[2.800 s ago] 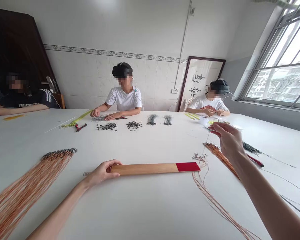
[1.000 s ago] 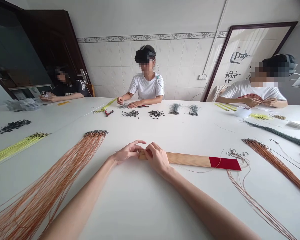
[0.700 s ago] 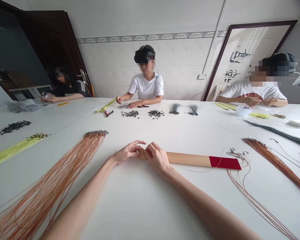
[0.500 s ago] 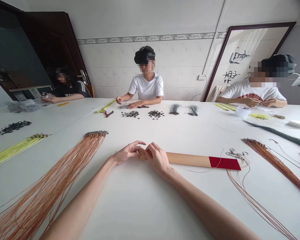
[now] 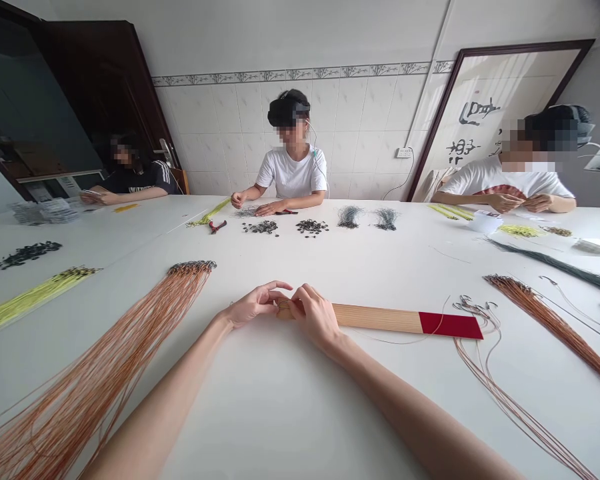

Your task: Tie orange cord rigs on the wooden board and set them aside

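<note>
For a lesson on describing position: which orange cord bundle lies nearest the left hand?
The long bundle at the table's left: it fans out just beside the left hand. The other bundle lies far right, beyond the wooden strip.

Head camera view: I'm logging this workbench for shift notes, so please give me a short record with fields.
Left hand: beside the bare end of the strip, fingers reaching toward the right hand
Right hand: fingers curled over that end
Object in hand: wooden strip with a red end
Beside hands: copper-coloured cord bundle to the left; copper-coloured cord bundle and loose hooked cords to the right
Table: white table
Farther along: red-handled pliers, small black pieces
Others: seated person, seated person
</note>
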Tool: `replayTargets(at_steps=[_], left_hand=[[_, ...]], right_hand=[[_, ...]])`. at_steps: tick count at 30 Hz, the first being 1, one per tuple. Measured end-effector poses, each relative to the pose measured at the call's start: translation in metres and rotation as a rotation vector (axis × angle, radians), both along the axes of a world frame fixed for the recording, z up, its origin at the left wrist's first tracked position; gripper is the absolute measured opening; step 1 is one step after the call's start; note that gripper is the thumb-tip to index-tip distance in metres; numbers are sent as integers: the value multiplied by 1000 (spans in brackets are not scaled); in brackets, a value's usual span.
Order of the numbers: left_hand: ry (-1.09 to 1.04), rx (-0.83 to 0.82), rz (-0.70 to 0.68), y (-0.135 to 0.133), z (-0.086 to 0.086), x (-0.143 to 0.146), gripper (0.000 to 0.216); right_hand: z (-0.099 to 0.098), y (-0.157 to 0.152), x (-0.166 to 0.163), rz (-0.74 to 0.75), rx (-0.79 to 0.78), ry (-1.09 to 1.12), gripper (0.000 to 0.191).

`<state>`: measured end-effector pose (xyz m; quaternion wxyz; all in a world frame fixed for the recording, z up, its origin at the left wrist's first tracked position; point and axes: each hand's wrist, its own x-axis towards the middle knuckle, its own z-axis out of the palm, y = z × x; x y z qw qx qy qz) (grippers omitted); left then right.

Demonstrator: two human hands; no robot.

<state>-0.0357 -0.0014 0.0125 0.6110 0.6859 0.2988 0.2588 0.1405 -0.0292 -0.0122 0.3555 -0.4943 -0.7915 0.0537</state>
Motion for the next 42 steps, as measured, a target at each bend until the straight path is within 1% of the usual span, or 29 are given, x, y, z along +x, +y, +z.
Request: replayTargets(at_steps=[11,20,25,35,42], left_hand=[[1,-16,6,2,-3,-1,37],[7,-13,-1,1,-2,1,35],[28,-18,26,-1,1,2,36],[33,-44,34,1,0,3,35],[22,-56,10,4,-2,1,36]], right_hand=[[0,0,0,-26,-10,-8,13],[1,0,9,57,-62,-20,15],[0,1,13,84,-56,-47,17],[-1,-1,13,71,-59,-50,13],[0,-3,13,60,-68,-51,11]])
